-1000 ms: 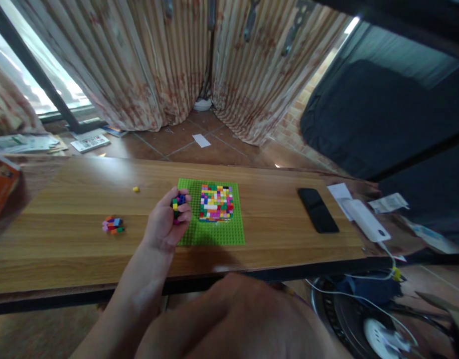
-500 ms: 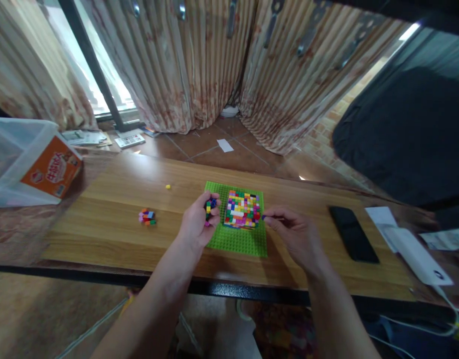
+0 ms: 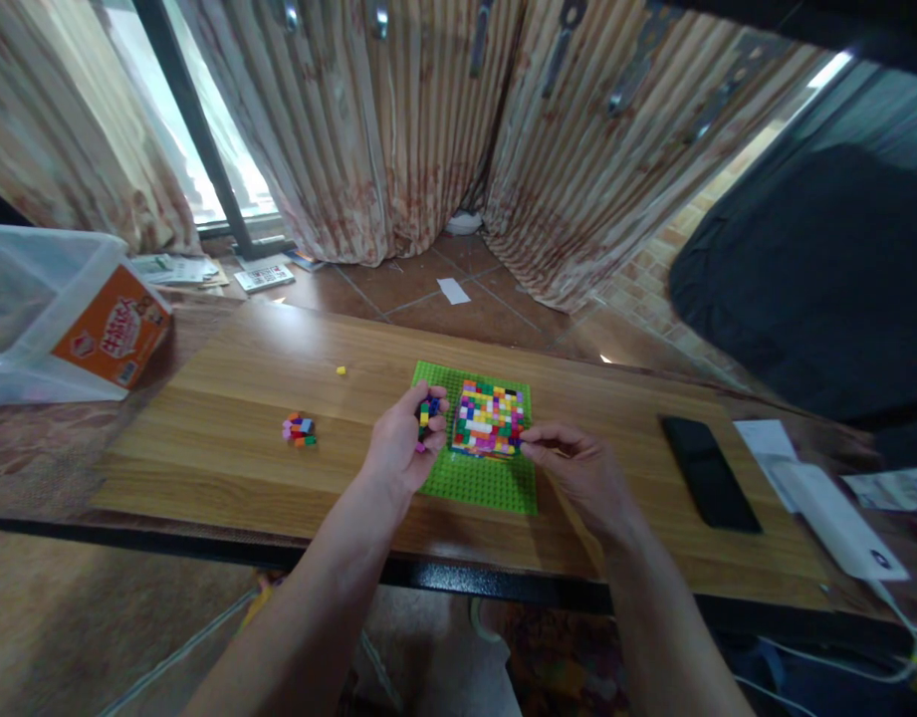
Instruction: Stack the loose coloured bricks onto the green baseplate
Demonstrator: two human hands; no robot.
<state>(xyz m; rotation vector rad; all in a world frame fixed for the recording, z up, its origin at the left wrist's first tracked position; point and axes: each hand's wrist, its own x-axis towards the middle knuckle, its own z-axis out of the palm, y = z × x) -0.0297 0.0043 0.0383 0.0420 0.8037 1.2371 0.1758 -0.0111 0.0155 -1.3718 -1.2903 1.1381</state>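
Bricks (image 3: pixel 425 410), clasped in the left hand (image 3: pixel 395 443), could be spilled if its curl slackens; the block (image 3: pixel 486 418) on the board (image 3: pixel 488 488) could be jarred by the right hand (image 3: pixel 586 473) (fingertips close together, grip unclear).

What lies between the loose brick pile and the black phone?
In the head view: the left hand holding small bricks, the green baseplate bearing a multicoloured brick block, then the right hand.
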